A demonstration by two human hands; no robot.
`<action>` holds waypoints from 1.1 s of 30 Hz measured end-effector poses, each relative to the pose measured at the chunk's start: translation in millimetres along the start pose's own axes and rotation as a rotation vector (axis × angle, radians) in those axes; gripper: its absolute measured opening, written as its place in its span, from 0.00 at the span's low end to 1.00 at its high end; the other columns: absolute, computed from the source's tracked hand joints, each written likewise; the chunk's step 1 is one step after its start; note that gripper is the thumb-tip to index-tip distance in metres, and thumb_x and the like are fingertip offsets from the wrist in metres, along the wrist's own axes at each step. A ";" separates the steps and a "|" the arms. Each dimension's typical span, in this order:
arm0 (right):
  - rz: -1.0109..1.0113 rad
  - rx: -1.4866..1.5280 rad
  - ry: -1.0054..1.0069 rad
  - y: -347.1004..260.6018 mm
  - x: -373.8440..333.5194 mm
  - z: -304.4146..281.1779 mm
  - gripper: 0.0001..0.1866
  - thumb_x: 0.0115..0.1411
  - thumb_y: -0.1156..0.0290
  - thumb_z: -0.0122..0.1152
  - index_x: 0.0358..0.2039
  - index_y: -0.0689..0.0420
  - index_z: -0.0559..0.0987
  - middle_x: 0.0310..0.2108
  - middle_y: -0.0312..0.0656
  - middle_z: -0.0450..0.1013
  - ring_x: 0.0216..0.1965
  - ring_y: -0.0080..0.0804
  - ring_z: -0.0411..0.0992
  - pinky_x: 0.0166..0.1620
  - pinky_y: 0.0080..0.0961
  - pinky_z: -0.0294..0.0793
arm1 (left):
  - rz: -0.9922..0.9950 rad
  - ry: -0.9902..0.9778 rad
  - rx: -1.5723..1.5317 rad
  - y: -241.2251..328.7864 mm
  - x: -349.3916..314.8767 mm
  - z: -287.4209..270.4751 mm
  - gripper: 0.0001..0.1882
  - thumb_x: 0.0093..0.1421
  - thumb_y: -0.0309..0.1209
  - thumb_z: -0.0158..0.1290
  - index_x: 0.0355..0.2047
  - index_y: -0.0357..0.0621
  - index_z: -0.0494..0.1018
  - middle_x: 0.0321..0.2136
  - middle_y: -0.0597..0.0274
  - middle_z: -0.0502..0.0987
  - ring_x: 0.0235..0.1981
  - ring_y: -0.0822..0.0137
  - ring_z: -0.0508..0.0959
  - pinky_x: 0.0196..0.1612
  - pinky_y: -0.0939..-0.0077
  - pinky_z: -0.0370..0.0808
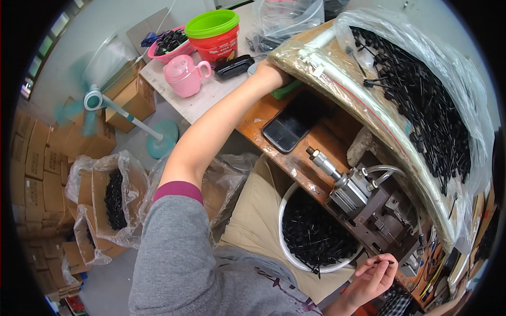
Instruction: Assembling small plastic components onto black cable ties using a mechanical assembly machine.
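My left arm stretches across to the far side of the bench, and my left hand (270, 77) dips behind the edge of a raised, plastic-lined box (327, 68). Its fingers are hidden there, beside a green tray (286, 90). Low on the right, my right hand (377, 275) is closed, pinching a small black part (388, 262) between thumb and fingers. Just above that hand is a dark metal fixture (380, 221) with a silver air cylinder (349, 193). A white tub (285, 239) full of thin black parts sits by my lap.
More black parts (432, 110) fill the raised box. A black phone (292, 124) lies on the wooden bench. Beyond my left arm are a pink mug (182, 77), a red bucket with a green rim (213, 39) and a black case (234, 66). A fan (126, 113) and cartons stand left.
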State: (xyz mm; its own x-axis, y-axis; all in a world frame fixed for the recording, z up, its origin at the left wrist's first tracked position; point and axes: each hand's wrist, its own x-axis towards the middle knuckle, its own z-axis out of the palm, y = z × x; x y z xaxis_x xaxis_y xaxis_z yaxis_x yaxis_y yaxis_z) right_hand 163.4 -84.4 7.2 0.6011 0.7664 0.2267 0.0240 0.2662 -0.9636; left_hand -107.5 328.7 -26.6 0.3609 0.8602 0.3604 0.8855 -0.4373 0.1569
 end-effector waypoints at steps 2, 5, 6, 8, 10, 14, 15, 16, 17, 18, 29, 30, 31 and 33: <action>0.007 -0.018 0.013 1.2 -0.3 -1.4 0.09 0.69 0.71 0.50 0.36 0.65 0.70 0.27 0.43 0.68 0.15 0.19 0.65 0.16 0.09 0.62 | 0.051 0.074 -0.118 -6.4 -0.3 6.4 0.23 0.65 0.43 0.45 0.56 0.48 0.71 0.57 0.51 0.71 0.59 0.53 0.70 0.61 0.65 0.67; -0.016 -0.079 0.068 1.0 -1.6 0.2 0.09 0.70 0.70 0.49 0.37 0.64 0.70 0.26 0.42 0.69 0.16 0.17 0.65 0.16 0.08 0.61 | 0.044 0.190 -0.266 4.9 -3.2 13.3 0.19 0.62 0.37 0.51 0.52 0.44 0.73 0.52 0.49 0.75 0.53 0.50 0.74 0.55 0.64 0.72; -0.011 -0.133 -0.003 -3.4 -2.1 -1.2 0.10 0.72 0.69 0.45 0.37 0.62 0.70 0.28 0.39 0.68 0.19 0.15 0.63 0.19 0.07 0.60 | 0.087 0.274 -0.368 4.5 -4.6 15.2 0.18 0.61 0.36 0.52 0.51 0.43 0.74 0.50 0.47 0.76 0.52 0.49 0.75 0.53 0.64 0.73; -0.011 -0.121 0.015 -1.2 -1.8 -4.0 0.10 0.71 0.69 0.47 0.38 0.63 0.70 0.27 0.41 0.69 0.17 0.16 0.64 0.17 0.07 0.60 | 0.073 0.229 -0.264 -3.0 1.4 25.4 0.19 0.62 0.36 0.51 0.51 0.43 0.74 0.52 0.47 0.75 0.53 0.50 0.74 0.55 0.64 0.72; 0.016 0.024 -0.073 -2.1 0.4 -8.5 0.10 0.71 0.69 0.49 0.39 0.62 0.76 0.27 0.45 0.78 0.16 0.22 0.70 0.21 0.15 0.71 | 0.070 0.183 -0.169 -27.4 12.1 40.3 0.21 0.63 0.38 0.50 0.54 0.44 0.72 0.55 0.48 0.73 0.56 0.51 0.72 0.58 0.65 0.69; 0.032 -0.044 -0.040 3.9 -1.8 -3.5 0.09 0.70 0.71 0.49 0.37 0.64 0.71 0.28 0.42 0.68 0.18 0.18 0.66 0.17 0.08 0.63 | 0.277 0.194 0.193 -38.6 21.6 40.9 0.23 0.65 0.40 0.47 0.59 0.47 0.69 0.60 0.51 0.68 0.62 0.54 0.67 0.64 0.66 0.63; 0.033 -0.028 -0.044 3.0 -2.5 -7.3 0.08 0.69 0.72 0.49 0.37 0.64 0.71 0.29 0.42 0.68 0.21 0.19 0.68 0.17 0.09 0.64 | 0.269 0.119 0.128 -19.8 22.4 36.1 0.23 0.65 0.40 0.46 0.58 0.47 0.69 0.60 0.52 0.69 0.62 0.54 0.67 0.64 0.65 0.63; 0.032 -0.021 -0.065 0.6 -3.2 -9.0 0.08 0.69 0.72 0.50 0.37 0.65 0.71 0.29 0.42 0.68 0.21 0.19 0.68 0.17 0.10 0.65 | 0.260 0.039 0.108 -11.9 20.2 25.7 0.23 0.65 0.40 0.46 0.58 0.47 0.69 0.60 0.52 0.69 0.61 0.54 0.67 0.64 0.64 0.63; 0.032 -0.006 -0.095 -1.4 -3.2 -8.3 0.08 0.69 0.72 0.50 0.36 0.65 0.71 0.29 0.42 0.68 0.21 0.20 0.68 0.17 0.10 0.65 | 0.244 -0.039 0.100 -8.8 19.0 17.4 0.23 0.66 0.40 0.46 0.58 0.47 0.69 0.60 0.52 0.69 0.61 0.54 0.67 0.64 0.64 0.63; 0.021 -0.013 -0.037 0.1 -3.3 -4.6 0.09 0.68 0.71 0.52 0.36 0.66 0.71 0.27 0.43 0.69 0.19 0.20 0.67 0.17 0.11 0.64 | 0.220 -0.091 0.132 -8.0 19.9 11.6 0.22 0.66 0.40 0.46 0.58 0.47 0.69 0.60 0.53 0.69 0.61 0.55 0.67 0.64 0.64 0.64; 0.019 -0.032 -0.034 -3.1 -3.3 -5.5 0.10 0.68 0.69 0.53 0.36 0.66 0.71 0.25 0.44 0.71 0.15 0.21 0.66 0.17 0.12 0.63 | 0.228 -0.064 0.025 2.7 24.4 8.4 0.22 0.66 0.39 0.43 0.59 0.48 0.68 0.61 0.53 0.67 0.63 0.56 0.65 0.65 0.66 0.62; 0.023 -0.024 -0.050 -2.7 -3.3 -5.8 0.10 0.68 0.69 0.53 0.36 0.66 0.71 0.25 0.44 0.71 0.15 0.21 0.66 0.17 0.12 0.63 | 0.218 -0.059 0.028 -2.0 25.0 12.2 0.23 0.66 0.39 0.43 0.59 0.48 0.68 0.61 0.53 0.67 0.63 0.56 0.65 0.65 0.66 0.62; 0.028 -0.014 -0.069 -2.1 -3.1 -5.8 0.10 0.68 0.69 0.53 0.36 0.66 0.71 0.25 0.44 0.71 0.15 0.22 0.66 0.17 0.12 0.63 | 0.205 -0.054 0.034 -9.6 25.2 17.6 0.23 0.66 0.39 0.44 0.59 0.48 0.68 0.61 0.53 0.67 0.63 0.56 0.65 0.65 0.66 0.62; 0.023 -0.002 -0.088 0.2 -3.1 -6.7 0.10 0.68 0.69 0.53 0.36 0.66 0.72 0.24 0.44 0.71 0.15 0.22 0.66 0.17 0.12 0.63 | 0.194 -0.040 0.049 -15.2 26.9 23.1 0.23 0.66 0.40 0.44 0.60 0.48 0.68 0.62 0.54 0.67 0.64 0.56 0.65 0.65 0.66 0.62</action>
State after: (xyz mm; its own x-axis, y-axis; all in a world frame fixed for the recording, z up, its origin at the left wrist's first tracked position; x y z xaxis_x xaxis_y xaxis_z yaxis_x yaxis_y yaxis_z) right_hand 166.8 -90.6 5.3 0.5287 0.8209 0.2160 0.0125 0.2469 -0.9690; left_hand -104.5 364.6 -40.5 0.5371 0.7709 0.3423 0.8107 -0.5838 0.0428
